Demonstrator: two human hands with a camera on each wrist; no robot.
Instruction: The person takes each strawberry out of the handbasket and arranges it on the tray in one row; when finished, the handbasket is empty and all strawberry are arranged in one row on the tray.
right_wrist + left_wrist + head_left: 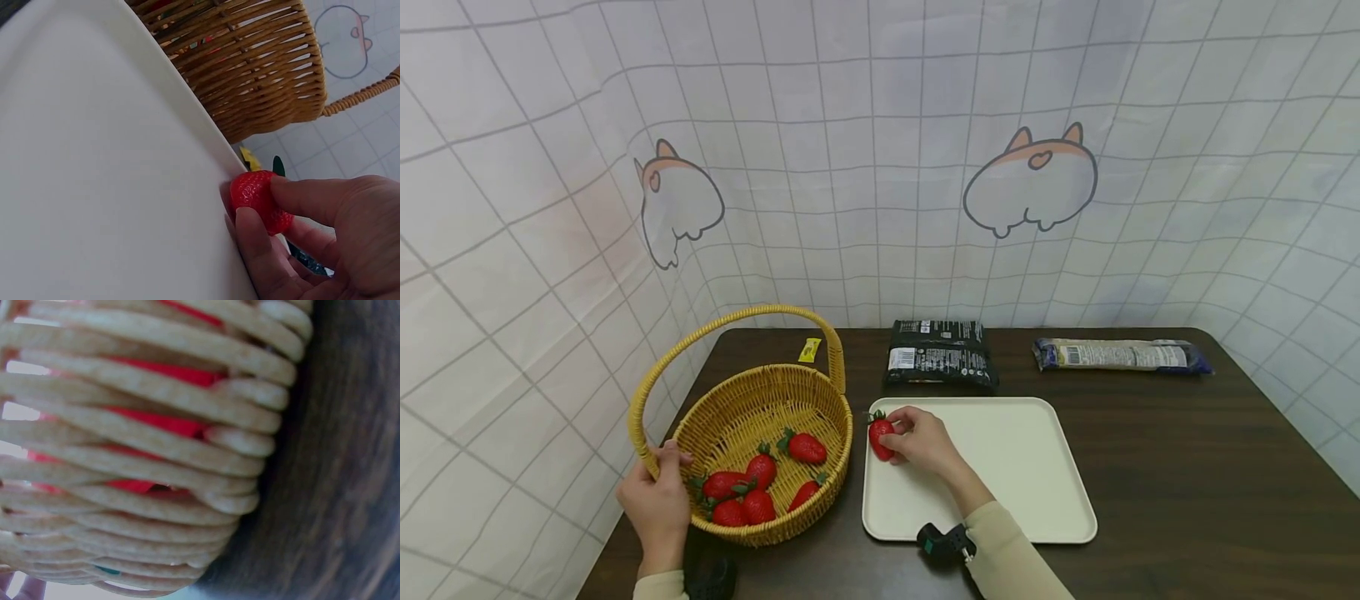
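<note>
Right sleeve foremost; right hand with strawberry at tray.
Head view: right hand curled, thumb and fingers pinching the strawberry at the tray's left edge, near the far corner; left hand gripping the lower end of the handle of the basket, six further strawberries inside. Left wrist view: basket weave, red visible through gaps, beside dark tabletop; grip cannot be told here. Right wrist view: strawberry between thumb and fingers at the tray rim; basket beyond.

Beige right sleeve with green-marked black wrist unit, at tray's near edge; beige left sleeve with dark unit, left of tray.
</note>
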